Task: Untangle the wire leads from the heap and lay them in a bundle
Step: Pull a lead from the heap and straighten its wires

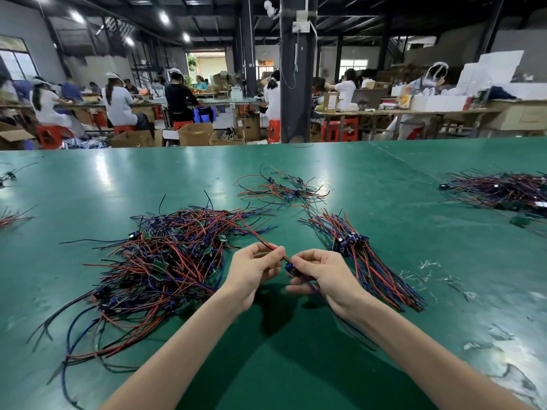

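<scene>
Both hands are raised just over the worktop, close together at centre, and share one wire lead.

- Left hand: fingers curled, thumb and fingertips pinching the red-and-black wires of the lead.
- Right hand: fingers curled round the lead at its small blue component; darker wires trail out under this palm toward the near right.

Lead position: its far end runs up and left from the left hand and lies across the near-right edge of the heap. I cannot tell whether it is fully free of the tangle there. Its long axis runs far-left to near-right, passing through both hands.

Heap: red, blue and black leads, left of the left hand and touching nothing held except that far end.

Bundle: just right of the right hand, components gathered at about its middle, wires fanning far-left and near-right. This axis is close to parallel with the held lead.

Judgement: the lead needs little turning and would be carried sideways to the right. The right hand is nearer the bundle and suited to setting it down, while the left hand is nearer the heap. The risk is the far end dragging neighbouring leads along.

Also present: a thin scatter of leads farther off, and another pile at far right.
</scene>
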Tool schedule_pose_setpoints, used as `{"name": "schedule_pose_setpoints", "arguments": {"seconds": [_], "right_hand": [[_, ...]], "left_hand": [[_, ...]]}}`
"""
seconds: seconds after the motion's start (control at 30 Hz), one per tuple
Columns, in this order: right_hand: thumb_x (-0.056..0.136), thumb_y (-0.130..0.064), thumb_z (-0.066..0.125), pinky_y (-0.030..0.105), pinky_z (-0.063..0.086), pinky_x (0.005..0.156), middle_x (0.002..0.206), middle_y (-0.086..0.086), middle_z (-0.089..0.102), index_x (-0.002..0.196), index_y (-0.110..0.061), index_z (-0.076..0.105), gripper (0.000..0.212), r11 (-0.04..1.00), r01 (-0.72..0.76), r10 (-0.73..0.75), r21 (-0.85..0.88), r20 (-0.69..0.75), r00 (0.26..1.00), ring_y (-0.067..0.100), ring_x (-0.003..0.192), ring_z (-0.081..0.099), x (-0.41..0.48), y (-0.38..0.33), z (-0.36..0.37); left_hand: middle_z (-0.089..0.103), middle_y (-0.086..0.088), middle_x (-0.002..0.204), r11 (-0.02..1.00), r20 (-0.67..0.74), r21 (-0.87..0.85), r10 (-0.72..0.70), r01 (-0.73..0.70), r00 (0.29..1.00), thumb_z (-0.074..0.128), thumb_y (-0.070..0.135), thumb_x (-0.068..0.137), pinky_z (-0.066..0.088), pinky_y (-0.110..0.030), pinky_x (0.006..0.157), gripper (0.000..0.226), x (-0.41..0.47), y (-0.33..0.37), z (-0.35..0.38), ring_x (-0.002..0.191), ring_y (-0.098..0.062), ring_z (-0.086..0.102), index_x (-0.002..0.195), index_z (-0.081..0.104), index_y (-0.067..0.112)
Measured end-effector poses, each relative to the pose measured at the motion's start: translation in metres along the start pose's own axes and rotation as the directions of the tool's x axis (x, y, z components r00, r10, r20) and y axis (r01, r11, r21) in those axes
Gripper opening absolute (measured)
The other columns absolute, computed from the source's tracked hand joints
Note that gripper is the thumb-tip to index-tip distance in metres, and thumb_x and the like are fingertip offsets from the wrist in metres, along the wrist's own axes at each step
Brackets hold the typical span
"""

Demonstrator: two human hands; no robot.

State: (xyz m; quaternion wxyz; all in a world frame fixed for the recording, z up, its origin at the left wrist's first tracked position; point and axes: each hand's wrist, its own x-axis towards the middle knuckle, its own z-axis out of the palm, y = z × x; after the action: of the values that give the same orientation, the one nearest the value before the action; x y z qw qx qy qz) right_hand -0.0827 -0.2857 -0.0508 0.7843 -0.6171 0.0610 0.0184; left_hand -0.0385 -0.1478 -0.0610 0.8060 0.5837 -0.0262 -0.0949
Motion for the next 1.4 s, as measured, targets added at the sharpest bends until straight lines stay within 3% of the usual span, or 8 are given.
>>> {"name": "schedule_pose_setpoints", "arguments": {"seconds": [0.2,0.37,0.83,0.9,1.0,1.07,1.27,1.4], "right_hand": [[0.087,-0.015,0.066,0.030,0.055,0.048,0.059,0.014,0.063,0.070,-0.002,0.063,0.022,0.989,-0.082,0.094,-0.125,0.093,0.991,0.022,0.048,0.062,-0.0050,-0.0046,-0.0022],[0.087,-0.015,0.065,0.029,0.055,0.049,0.064,0.014,0.067,0.079,-0.003,0.069,0.015,0.980,-0.130,0.149,-0.148,0.127,0.981,0.019,0.050,0.063,-0.0069,-0.0064,-0.0020],[0.090,-0.011,0.052,0.024,0.049,0.043,0.058,0.008,0.062,0.071,-0.003,0.064,0.024,0.962,-0.194,0.219,-0.192,0.115,0.969,0.017,0.043,0.055,-0.0063,-0.0090,0.0002],[0.089,-0.009,0.052,0.023,0.046,0.040,0.055,0.008,0.060,0.069,-0.003,0.062,0.022,0.962,-0.180,0.199,-0.205,0.078,0.977,0.016,0.039,0.052,-0.0060,-0.0077,0.0006],[0.086,-0.007,0.054,0.019,0.041,0.036,0.048,0.004,0.057,0.064,-0.006,0.060,0.023,0.958,-0.139,0.149,-0.251,0.022,0.989,0.015,0.036,0.050,-0.0055,-0.0049,0.0002],[0.085,-0.007,0.055,0.018,0.038,0.034,0.046,0.003,0.055,0.061,-0.007,0.059,0.025,0.954,-0.118,0.126,-0.275,0.010,0.992,0.014,0.035,0.048,-0.0052,-0.0036,-0.0004],[0.085,-0.009,0.056,0.015,0.031,0.032,0.051,0.008,0.061,0.057,-0.008,0.062,0.029,0.955,-0.058,0.074,-0.292,0.046,0.996,0.011,0.034,0.046,-0.0065,-0.0079,0.0020],[0.086,-0.009,0.057,0.014,0.023,0.032,0.050,0.009,0.062,0.057,-0.006,0.064,0.029,0.925,0.011,0.016,-0.379,0.067,0.998,0.010,0.030,0.037,-0.0083,-0.0062,0.0048]], "left_hand": [[0.062,0.002,0.063,0.993,0.059,0.112,0.024,-0.030,0.998,0.068,0.004,0.082,0.048,-0.015,0.057,0.006,-0.0004,-0.0035,0.0009,0.056,-0.005,0.056,0.078,0.066,0.007],[0.066,0.002,0.063,0.995,0.077,0.094,0.012,-0.020,0.997,0.067,0.003,0.082,0.046,-0.023,0.066,0.007,-0.0008,-0.0028,0.0023,0.058,-0.009,0.057,0.077,0.066,0.007],[0.060,0.003,0.054,0.977,0.085,0.192,0.077,-0.092,0.993,0.070,0.004,0.082,0.040,-0.015,0.049,0.012,-0.0012,-0.0077,0.0052,0.045,-0.005,0.047,0.072,0.065,0.008],[0.059,0.007,0.053,0.930,0.089,0.313,0.173,-0.192,0.981,0.072,0.005,0.081,0.039,-0.013,0.049,0.014,-0.0012,-0.0084,0.0055,0.047,-0.003,0.047,0.071,0.064,0.011],[0.055,0.013,0.050,0.688,0.165,0.610,0.375,-0.394,0.912,0.076,0.014,0.078,0.035,-0.012,0.051,0.024,-0.0009,-0.0086,0.0037,0.046,0.002,0.043,0.063,0.059,0.020],[0.053,0.015,0.048,0.597,0.198,0.661,0.445,-0.454,0.873,0.078,0.017,0.077,0.033,-0.010,0.051,0.029,-0.0010,-0.0091,0.0025,0.046,0.002,0.042,0.060,0.055,0.024],[0.066,0.001,0.056,0.865,0.029,0.412,0.301,-0.285,0.953,0.077,0.018,0.078,0.040,-0.019,0.046,0.022,0.0004,-0.0073,0.0044,0.043,-0.005,0.047,0.063,0.064,0.009],[0.063,0.003,0.050,0.898,-0.061,0.364,0.289,-0.248,0.955,0.075,0.019,0.080,0.041,-0.017,0.045,0.026,0.0043,-0.0050,-0.0011,0.042,-0.005,0.048,0.061,0.063,0.007]]}}
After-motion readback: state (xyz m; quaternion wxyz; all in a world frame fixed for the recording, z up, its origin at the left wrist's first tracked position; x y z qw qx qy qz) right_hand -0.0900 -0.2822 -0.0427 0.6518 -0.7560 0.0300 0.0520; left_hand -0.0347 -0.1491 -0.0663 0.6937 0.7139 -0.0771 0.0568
